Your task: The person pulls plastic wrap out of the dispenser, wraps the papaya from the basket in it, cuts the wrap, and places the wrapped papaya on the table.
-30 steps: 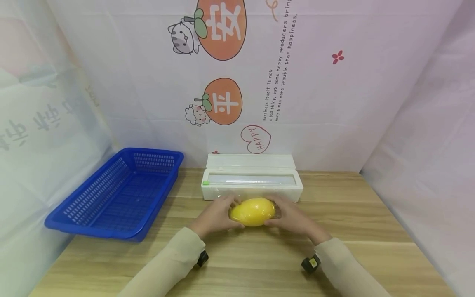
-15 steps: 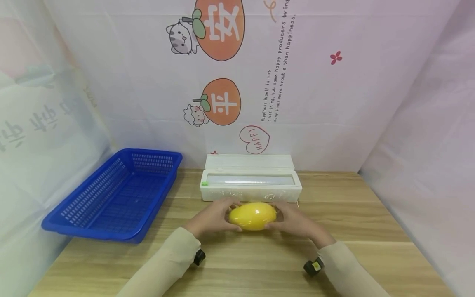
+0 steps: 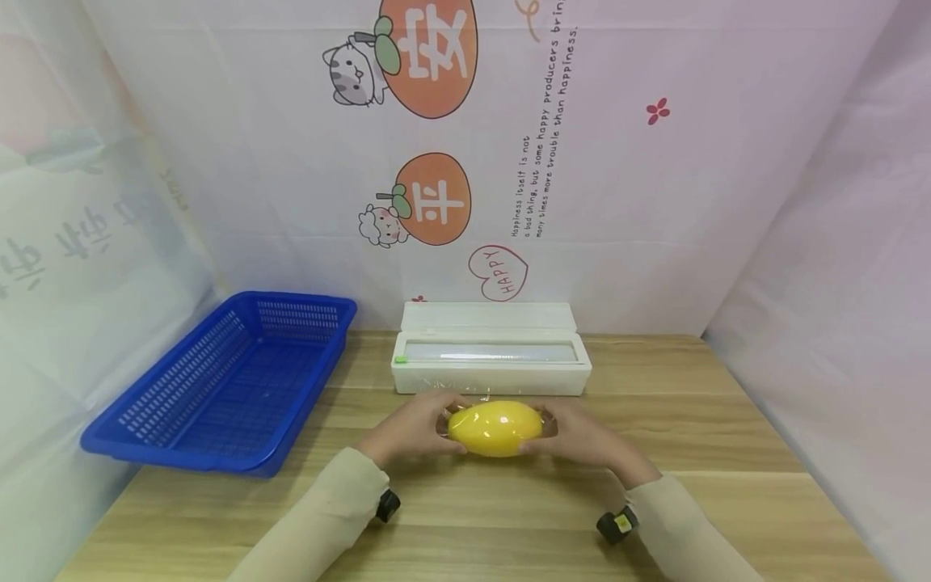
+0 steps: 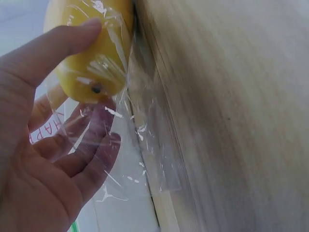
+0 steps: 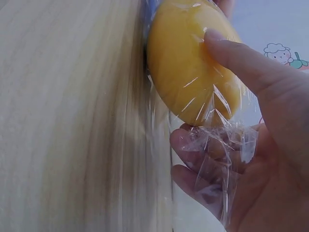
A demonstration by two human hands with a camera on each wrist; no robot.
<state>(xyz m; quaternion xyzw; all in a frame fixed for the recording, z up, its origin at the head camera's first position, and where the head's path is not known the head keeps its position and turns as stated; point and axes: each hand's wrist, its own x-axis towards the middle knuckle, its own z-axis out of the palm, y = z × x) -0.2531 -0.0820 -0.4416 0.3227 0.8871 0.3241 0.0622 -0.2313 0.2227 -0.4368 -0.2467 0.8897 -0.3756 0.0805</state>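
Both hands hold a smooth yellow mango (image 3: 496,428) with clear cling film (image 4: 113,63) wrapped about it. My left hand (image 3: 418,424) grips the left end, its thumb on the near side and its fingers behind. At the other end my right hand (image 3: 578,432) has it the same way, thumb pressed on the film-covered skin. Loose film hangs from both ends over the fingers, and in the right wrist view it is bunched and creased (image 5: 217,159). Just beyond the mango stands a white cling film dispenser (image 3: 494,381), lid raised and green slider at its left end.
A blue plastic basket (image 3: 272,465) stands at the left of the wooden table (image 3: 480,525). Behind the dispenser hangs a white printed cloth (image 3: 618,186), with more cloth along both sides.
Both hands have drawn the mango slightly toward me, away from the dispenser. A wider gap shows between mango and dispenser. The basket and dispenser have stayed in place.
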